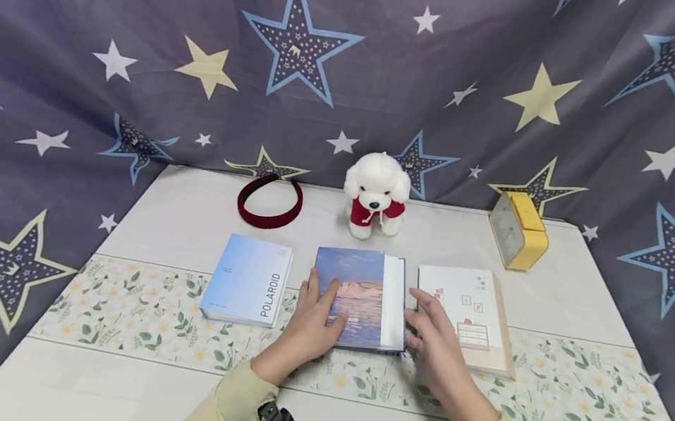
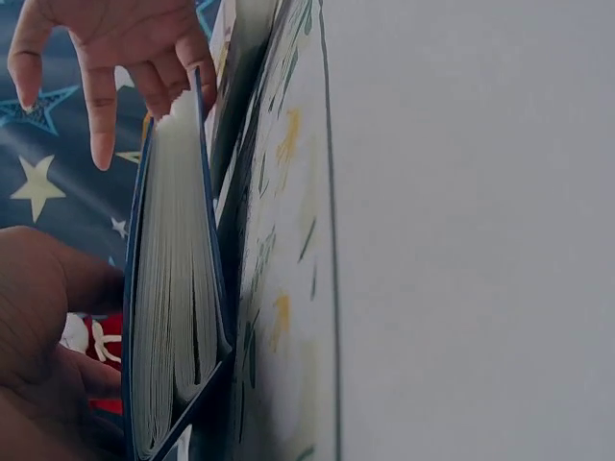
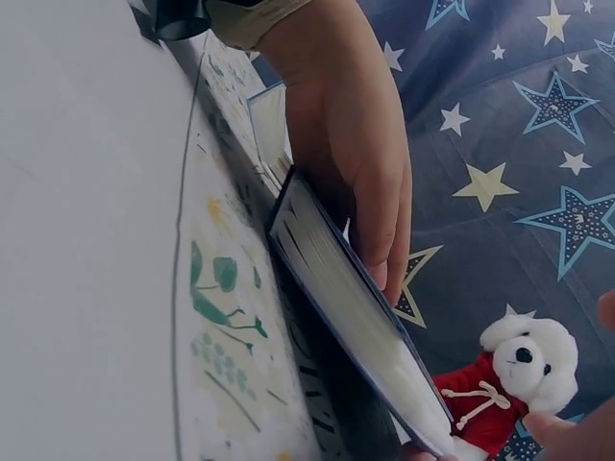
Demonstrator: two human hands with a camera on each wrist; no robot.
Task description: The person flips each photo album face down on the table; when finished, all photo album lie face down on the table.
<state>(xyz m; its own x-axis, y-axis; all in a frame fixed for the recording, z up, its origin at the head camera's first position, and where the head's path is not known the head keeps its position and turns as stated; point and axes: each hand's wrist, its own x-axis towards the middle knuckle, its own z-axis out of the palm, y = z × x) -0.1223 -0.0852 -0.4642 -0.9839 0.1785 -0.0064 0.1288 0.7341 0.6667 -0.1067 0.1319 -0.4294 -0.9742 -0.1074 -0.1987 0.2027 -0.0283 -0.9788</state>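
An album with a seascape cover [image 1: 358, 298] lies in the middle of the table. A white strip of its pages shows along the right side, between front and back covers. My left hand [image 1: 314, 321] rests on the front cover with its fingers spread. At the album's right edge is my right hand [image 1: 433, 333], fingers loosely bent and apart; a fingertip looks to touch the lower cover. In the left wrist view the thick page block [image 2: 178, 279] stands between dark blue covers. The right wrist view shows the left hand [image 3: 360, 163] lying along the cover.
A blue POLAROID album [image 1: 246, 280] lies left, a white-and-beige book [image 1: 470, 320] right, partly behind the right hand. At the back are a dark red headband [image 1: 268, 221], a white plush dog [image 1: 376, 194] in red, and a yellow clock [image 1: 520, 231]. A starry curtain [image 1: 359, 43] hangs behind.
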